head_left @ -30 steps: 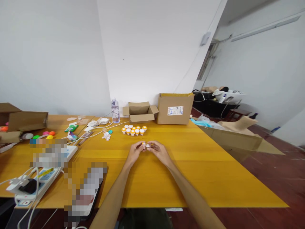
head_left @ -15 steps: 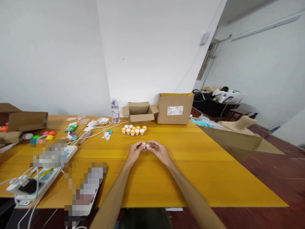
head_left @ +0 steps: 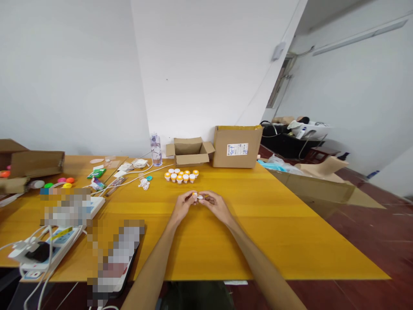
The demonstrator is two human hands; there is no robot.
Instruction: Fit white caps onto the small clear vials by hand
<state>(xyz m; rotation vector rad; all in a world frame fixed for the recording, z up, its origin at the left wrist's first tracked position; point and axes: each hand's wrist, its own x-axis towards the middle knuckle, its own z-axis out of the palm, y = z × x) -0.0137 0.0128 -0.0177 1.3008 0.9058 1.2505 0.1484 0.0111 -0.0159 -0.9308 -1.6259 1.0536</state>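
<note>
Above the middle of the table (head_left: 277, 224), my two hands meet, fingertips closed. My left hand (head_left: 182, 207) pinches a small orange-and-white piece (head_left: 195, 195), mostly covered by the fingers. In my right hand (head_left: 216, 204) is a small white disc-like piece (head_left: 200, 197) with dark dots on it. The two pieces are side by side; whether they touch I cannot tell. Beyond my hands stands a cluster of several small orange-and-white pieces with round tops (head_left: 180, 178). Left of that cluster lie white perforated pieces (head_left: 145, 185) and a teal ring (head_left: 149, 178).
At the back are an open carton (head_left: 191, 160), a closed carton (head_left: 237, 148) and a clear bottle (head_left: 156, 149). On the left lie a power strip (head_left: 61, 247) with cables, a blurred-out phone-like device (head_left: 121, 258) and coloured balls (head_left: 66, 183). Another carton (head_left: 38, 163) stands far left.
The white piece in my right hand is tilted slightly differently. Both hands stay in nearly the same place.
</note>
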